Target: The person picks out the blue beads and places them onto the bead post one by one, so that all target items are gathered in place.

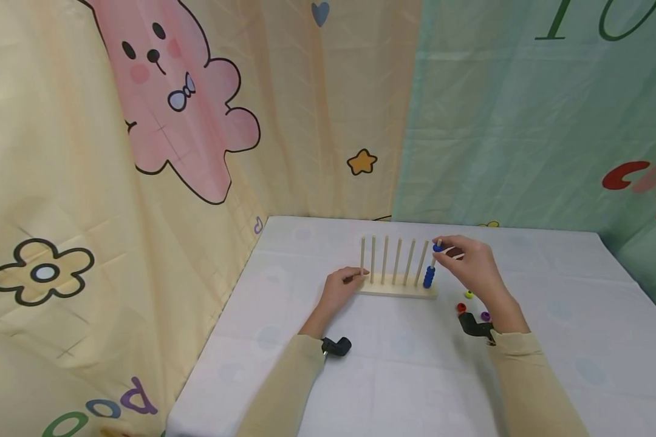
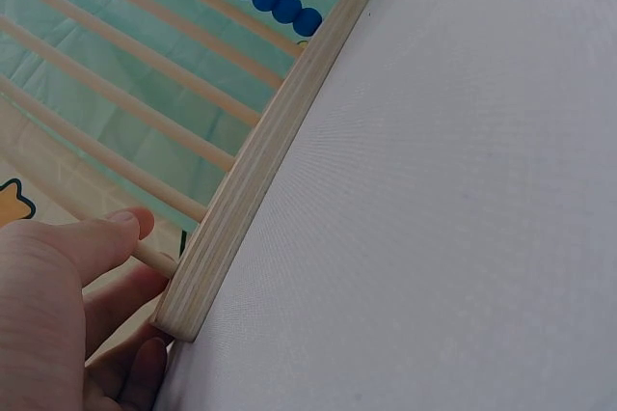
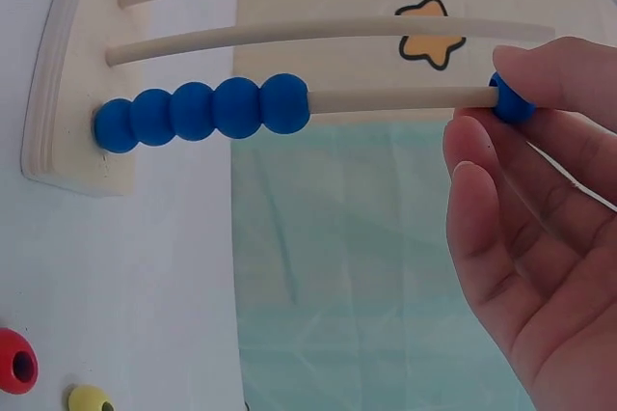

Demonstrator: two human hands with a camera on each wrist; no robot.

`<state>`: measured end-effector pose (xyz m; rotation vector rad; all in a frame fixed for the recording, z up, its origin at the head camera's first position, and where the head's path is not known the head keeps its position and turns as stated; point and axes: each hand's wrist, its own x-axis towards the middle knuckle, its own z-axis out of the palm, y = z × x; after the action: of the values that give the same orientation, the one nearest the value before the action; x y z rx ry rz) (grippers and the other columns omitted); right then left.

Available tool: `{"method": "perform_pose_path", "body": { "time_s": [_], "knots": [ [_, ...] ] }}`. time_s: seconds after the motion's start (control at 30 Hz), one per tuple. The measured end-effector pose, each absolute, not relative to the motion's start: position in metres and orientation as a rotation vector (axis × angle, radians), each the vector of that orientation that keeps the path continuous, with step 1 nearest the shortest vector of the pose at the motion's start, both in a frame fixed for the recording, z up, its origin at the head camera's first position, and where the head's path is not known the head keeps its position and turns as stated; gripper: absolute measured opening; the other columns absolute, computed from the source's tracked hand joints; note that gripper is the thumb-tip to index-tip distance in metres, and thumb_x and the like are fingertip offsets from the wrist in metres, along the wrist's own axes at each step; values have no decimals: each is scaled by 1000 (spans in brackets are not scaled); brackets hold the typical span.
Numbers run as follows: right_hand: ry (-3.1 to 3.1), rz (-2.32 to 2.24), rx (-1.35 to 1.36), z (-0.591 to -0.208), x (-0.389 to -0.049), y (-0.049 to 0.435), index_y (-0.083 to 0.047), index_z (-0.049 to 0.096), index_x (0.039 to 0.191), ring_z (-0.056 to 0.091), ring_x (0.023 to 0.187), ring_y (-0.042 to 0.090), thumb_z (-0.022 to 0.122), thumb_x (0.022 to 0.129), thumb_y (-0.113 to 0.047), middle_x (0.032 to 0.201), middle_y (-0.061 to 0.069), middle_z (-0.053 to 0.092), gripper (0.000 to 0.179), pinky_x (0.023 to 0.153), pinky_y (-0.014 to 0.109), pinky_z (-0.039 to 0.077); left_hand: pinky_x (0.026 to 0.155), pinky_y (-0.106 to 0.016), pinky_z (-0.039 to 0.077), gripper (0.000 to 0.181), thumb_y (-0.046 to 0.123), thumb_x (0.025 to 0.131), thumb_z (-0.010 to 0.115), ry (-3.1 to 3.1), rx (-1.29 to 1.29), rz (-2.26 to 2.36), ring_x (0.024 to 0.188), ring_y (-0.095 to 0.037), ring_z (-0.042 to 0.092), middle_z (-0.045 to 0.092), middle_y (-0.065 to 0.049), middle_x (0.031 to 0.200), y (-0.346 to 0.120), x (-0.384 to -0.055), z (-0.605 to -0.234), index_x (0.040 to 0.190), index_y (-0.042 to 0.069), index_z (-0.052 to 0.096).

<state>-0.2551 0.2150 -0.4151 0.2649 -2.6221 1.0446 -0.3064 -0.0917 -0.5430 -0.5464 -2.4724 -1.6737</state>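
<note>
Left hand [image 1: 341, 286]: grips wooden rack [image 1: 392, 289] at one end, likely for steadiness.
Right hand [image 1: 472, 261]: pinches blue bead [image 3: 512, 107] at rod [image 3: 405, 98] tip, likely for alignment.
Five stacked beads [image 3: 192, 110]: below right hand.

From here I see creased cream hangings [image 1: 306, 109] meeting a pale green one [image 1: 497, 121] behind the white-covered worktop [image 1: 399, 376]. A pink cartoon bear [image 1: 169, 121] and an outlined flower [image 1: 45, 272] decorate the left side; the light falls soft and even.
</note>
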Motion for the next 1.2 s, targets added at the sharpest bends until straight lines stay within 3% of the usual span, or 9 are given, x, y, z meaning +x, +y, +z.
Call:
{"method": "perform_pose_path", "body": {
  "time_s": [0.33,0.93,1.2],
  "knots": [
    [-2626,1082,280,-421,-257,217,-10,68,127,68,93,30,72,96,-23,108,13,70,33,77,49,59,92,-31,51,20,23,99,67,-2474,-554,-1678,110,-12,63,71,6,117,-91,-306,-542,116,17,76],
    [-2652,1145,229,-430,-256,215,-16,70,122,67,93,28,72,96,-27,108,9,70,29,74,45,58,90,-30,51,21,20,99,66,-2480,-570,-1653,105,-13,63,71,3,117,-92,-304,-542,117,14,76],
    [-2656,1149,239,-434,-258,217,-13,71,121,67,95,30,72,96,-24,108,10,70,28,75,46,58,91,-30,50,20,20,99,67,-2476,-560,-1666,107,-12,63,71,4,117,-91,-303,-541,116,15,76]
  ]
}}
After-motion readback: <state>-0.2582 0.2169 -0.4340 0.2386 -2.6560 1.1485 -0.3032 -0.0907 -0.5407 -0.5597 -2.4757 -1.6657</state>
